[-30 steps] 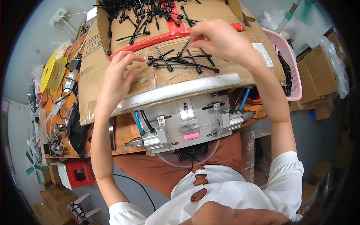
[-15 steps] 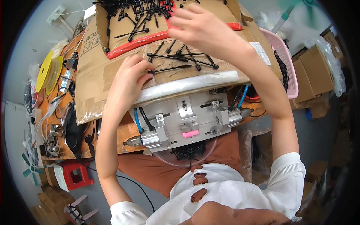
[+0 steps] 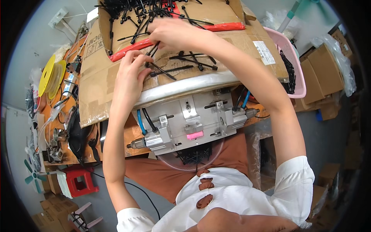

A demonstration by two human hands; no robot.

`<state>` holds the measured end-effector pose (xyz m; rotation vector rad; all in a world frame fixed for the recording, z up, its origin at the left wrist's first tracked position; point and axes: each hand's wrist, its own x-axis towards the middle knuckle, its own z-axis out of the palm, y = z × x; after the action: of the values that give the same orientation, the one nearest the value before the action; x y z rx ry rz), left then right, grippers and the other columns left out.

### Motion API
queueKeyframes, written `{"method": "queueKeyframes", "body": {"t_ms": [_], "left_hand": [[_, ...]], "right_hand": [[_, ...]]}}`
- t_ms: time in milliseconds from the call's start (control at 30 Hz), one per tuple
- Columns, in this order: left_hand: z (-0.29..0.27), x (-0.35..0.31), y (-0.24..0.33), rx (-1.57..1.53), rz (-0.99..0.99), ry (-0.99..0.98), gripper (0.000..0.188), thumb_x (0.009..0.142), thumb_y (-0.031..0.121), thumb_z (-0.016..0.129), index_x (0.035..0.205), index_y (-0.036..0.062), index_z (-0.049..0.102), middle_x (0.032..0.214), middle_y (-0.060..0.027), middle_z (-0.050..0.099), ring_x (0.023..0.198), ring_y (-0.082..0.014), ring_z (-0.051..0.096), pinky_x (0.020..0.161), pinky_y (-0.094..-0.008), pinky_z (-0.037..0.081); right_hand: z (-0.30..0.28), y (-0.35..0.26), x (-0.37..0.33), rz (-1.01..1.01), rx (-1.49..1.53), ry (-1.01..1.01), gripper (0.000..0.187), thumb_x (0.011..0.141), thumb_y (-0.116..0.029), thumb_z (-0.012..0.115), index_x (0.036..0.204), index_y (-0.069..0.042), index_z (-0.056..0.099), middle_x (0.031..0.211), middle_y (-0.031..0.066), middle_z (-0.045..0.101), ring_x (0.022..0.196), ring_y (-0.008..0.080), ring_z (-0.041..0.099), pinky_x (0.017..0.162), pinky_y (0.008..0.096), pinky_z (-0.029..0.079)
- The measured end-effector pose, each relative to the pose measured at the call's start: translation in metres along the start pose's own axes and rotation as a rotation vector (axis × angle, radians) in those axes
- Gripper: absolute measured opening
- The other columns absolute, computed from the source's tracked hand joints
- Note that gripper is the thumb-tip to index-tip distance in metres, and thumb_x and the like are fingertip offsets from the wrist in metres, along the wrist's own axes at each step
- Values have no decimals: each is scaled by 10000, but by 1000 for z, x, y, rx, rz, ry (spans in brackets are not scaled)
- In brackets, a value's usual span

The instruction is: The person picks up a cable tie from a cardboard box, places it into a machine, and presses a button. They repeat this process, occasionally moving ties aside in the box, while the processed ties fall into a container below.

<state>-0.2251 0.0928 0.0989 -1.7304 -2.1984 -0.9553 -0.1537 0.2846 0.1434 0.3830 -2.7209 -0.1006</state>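
My left hand (image 3: 133, 73) is over the cardboard flap, its bent fingers and thumb closing at the end of a slim black headed pin (image 3: 165, 72). A second black pin (image 3: 174, 70) lies flat beside its thumb. My right hand (image 3: 176, 34), a little blurred, reaches across to the left with its fingers curled down around a black pin (image 3: 154, 50), close to the left fingertips. Several more loose pins (image 3: 197, 62) lie crossed on the flap to the right. Behind them a cardboard box (image 3: 216, 11) holds a heap of black pins (image 3: 148, 11).
A metal clamping fixture (image 3: 181, 143) with blue and black hoses and a pink block (image 3: 195, 135) stands in front of me. Under it, a clear bowl (image 3: 220, 152) holds black parts. A pink basket (image 3: 303, 83) is at the right; a yellow spool (image 3: 47, 73) at the left.
My right hand has moved left and down from the box toward my left hand, now with a black pin. The pins near my left fingers have shifted; one now slants toward the lower right.
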Motion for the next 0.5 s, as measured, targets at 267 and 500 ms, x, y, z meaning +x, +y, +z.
{"method": "queueKeyframes", "body": {"t_ms": [267, 500], "left_hand": [[2, 6, 5, 44, 37, 16, 145, 771, -4, 659, 907, 30, 620, 998, -110, 565, 985, -295, 542, 849, -383, 444], [30, 45, 47, -14, 279, 5, 148, 794, 52, 650, 939, 38, 623, 972, -108, 587, 986, -295, 557, 847, -387, 461]], "right_hand": [[-92, 6, -128, 253, -452, 210, 63, 731, -25, 625, 781, -13, 588, 791, 81, 552, 828, 231, 578, 707, 344, 474], [-77, -6, -161, 501, 268, 260, 134, 771, -59, 695, 883, -5, 645, 767, 82, 627, 668, 185, 582, 616, 299, 467]]}}
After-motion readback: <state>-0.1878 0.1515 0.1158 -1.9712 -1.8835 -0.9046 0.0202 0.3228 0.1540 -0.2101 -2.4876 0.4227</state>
